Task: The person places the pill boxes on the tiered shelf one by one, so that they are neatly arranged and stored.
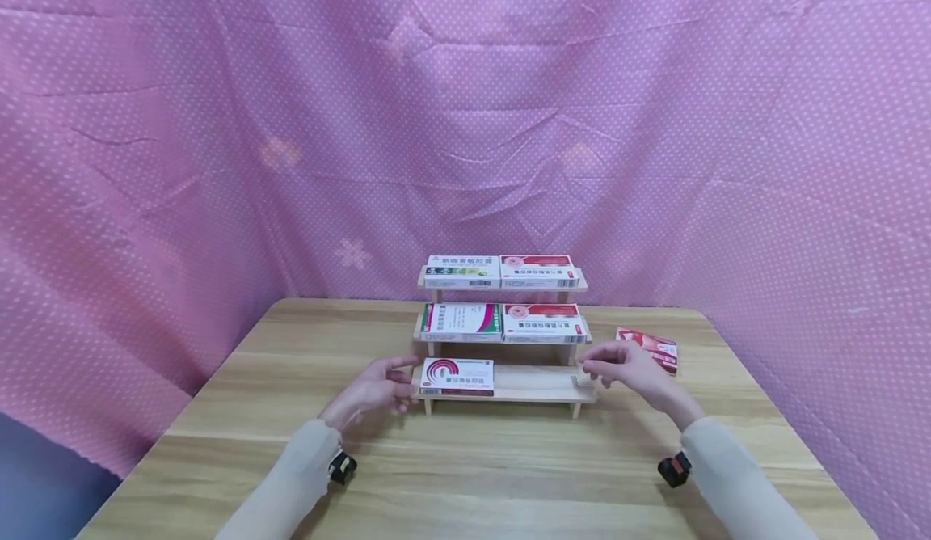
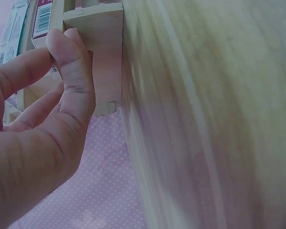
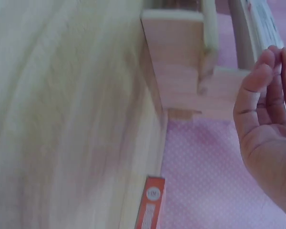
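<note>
On the bottom step of a three-tier wooden stand point(image 1: 538, 386), a white medicine box with pink-red rings point(image 1: 457, 377) lies at the left end. My left hand point(image 1: 381, 386) is beside that end, fingers loosely bent. In the left wrist view its thumb and fingertips come right up to the box's corner and the step's edge, without gripping them. My right hand point(image 1: 621, 369) hovers at the step's right end, fingers bent with nothing in them. A red medicine box point(image 1: 658, 349) lies on the table behind this hand, partly covered by it.
Two boxes stand on the middle tier: a green-and-magenta one point(image 1: 465, 320) and a red-and-white one point(image 1: 544, 323). The top tier carries a green-and-white box point(image 1: 461, 270) and another red-and-white box point(image 1: 538, 270). Pink dotted cloth point(image 1: 465, 120) hangs behind the wooden table point(image 1: 465, 475).
</note>
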The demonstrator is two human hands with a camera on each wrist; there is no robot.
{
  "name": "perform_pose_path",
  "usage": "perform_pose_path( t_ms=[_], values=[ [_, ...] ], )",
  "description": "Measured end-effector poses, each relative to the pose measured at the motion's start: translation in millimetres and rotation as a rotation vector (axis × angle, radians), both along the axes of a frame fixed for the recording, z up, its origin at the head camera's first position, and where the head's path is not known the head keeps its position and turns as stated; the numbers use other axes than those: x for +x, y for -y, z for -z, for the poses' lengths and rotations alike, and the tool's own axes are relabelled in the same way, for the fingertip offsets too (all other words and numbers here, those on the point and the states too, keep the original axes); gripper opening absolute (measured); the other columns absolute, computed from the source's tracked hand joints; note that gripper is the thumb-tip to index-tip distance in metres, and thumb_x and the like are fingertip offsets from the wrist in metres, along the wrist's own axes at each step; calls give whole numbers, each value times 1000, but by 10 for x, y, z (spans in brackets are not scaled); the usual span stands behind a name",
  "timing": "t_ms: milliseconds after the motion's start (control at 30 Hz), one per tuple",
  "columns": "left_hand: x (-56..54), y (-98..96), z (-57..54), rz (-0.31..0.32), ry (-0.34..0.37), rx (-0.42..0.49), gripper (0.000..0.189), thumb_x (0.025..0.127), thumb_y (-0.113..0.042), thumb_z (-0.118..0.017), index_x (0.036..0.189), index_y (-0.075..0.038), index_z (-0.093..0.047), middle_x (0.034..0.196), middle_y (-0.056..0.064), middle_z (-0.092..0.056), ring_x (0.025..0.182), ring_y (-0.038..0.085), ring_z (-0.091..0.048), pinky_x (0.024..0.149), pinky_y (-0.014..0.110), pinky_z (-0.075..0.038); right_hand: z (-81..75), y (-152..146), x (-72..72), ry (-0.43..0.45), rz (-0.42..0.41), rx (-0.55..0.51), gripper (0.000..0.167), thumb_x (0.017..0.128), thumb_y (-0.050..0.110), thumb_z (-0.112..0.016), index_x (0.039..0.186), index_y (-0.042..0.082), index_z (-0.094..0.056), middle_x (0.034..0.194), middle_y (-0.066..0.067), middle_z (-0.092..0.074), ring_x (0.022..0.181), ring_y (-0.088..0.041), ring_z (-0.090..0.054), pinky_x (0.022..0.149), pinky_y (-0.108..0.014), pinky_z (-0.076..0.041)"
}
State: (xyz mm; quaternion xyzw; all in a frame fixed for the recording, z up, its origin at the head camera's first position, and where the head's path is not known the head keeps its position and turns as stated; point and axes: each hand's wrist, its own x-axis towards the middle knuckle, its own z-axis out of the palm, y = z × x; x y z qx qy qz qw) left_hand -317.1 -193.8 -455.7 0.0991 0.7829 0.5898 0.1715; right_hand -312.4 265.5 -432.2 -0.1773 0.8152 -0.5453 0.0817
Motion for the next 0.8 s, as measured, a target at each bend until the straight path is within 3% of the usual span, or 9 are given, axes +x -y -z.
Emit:
perform_pose_path(
  t_ms=[133,300,367,533,733,800],
  values=[
    [-10,9,0,7,-12,6,67,88,1,-61,149,-1,-34,112,20,-64,88,32,-66,75,37,-60,-53,-99,6,-13,39,-6,27,92,27,-68,109,6,-69,93,-13,-67,73,-13,-60,65,-29,-54],
    [-12,10,2,17,-13,2,68,88,0,-61,149,0,-33,113,20,-64,89,32,-66,76,40,-60,-27,-234,15,-34,87,-26,20,92,22,-68,105,7,-69,89,-2,-68,74,-11,-61,64,-29,-54],
    [-10,6,11,20,-14,-3,68,88,0,-61,150,0,-33,113,20,-64,89,32,-66,77,40,-60,12,-293,12,-48,117,-23,22,92,21,-69,107,5,-68,93,-1,-69,80,-12,-63,68,-29,-55],
    [0,-6,6,12,-33,-15,67,88,0,-62,149,0,-34,111,20,-64,87,31,-66,77,42,-60,84,-433,-38,-79,157,-30,34,91,15,-69,118,-5,-63,112,-16,-69,93,-7,-66,78,-24,-56],
    [-3,-5,-8,12,-33,-16,66,88,2,-60,149,0,-34,111,19,-65,87,30,-66,76,42,-60,114,-574,-96,-69,150,-65,41,92,10,-67,125,-12,-56,112,5,-72,102,-7,-68,85,-22,-56],
    [-2,-3,-9,8,-29,-14,67,87,3,-60,149,1,-34,111,20,-64,87,31,-66,76,42,-60,118,-599,-99,-60,165,-52,43,92,13,-67,126,-11,-56,119,0,-69,107,-9,-66,87,-21,-54]
  ],
)
